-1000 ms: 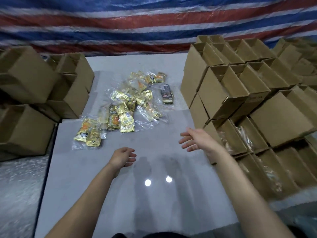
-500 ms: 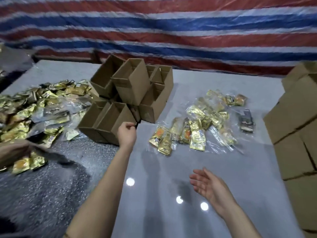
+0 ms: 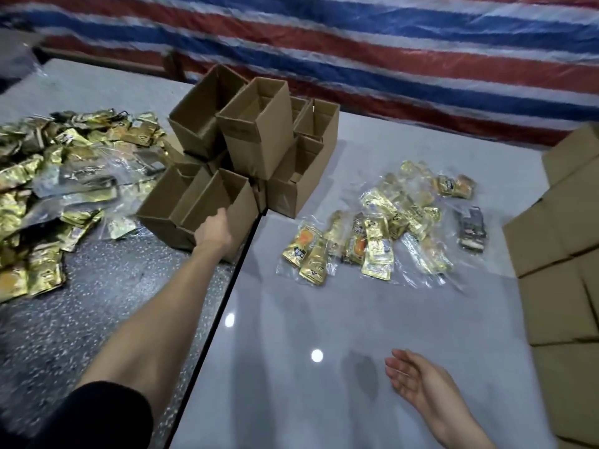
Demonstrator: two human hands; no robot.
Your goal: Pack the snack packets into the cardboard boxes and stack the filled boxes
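Observation:
A cluster of empty open cardboard boxes (image 3: pixel 256 137) stands at the back middle, where two tables meet. My left hand (image 3: pixel 214 229) reaches out to the nearest empty box (image 3: pixel 240 209) and grips its near wall, with the fingers hidden inside over the rim. Gold snack packets (image 3: pixel 379 241) in clear wrap lie scattered on the grey table (image 3: pixel 324 319) right of the boxes. Low over the near table, my right hand (image 3: pixel 416 380) hangs palm up with relaxed fingers, holding nothing.
A large heap of gold packets (image 3: pixel 45 189) covers the speckled table (image 3: pixel 107 306) on the left. Stacked cardboard boxes (image 3: pixel 564 264) form a wall along the right edge. A striped tarp (image 3: pixel 389 53) hangs behind. A dark gap (image 3: pixel 227 286) separates the two tables.
The view has swung left and the boxes look closer. My left hand has reached further onto the nearest empty box and taken its wall. My right hand has sunk toward me, still relaxed.

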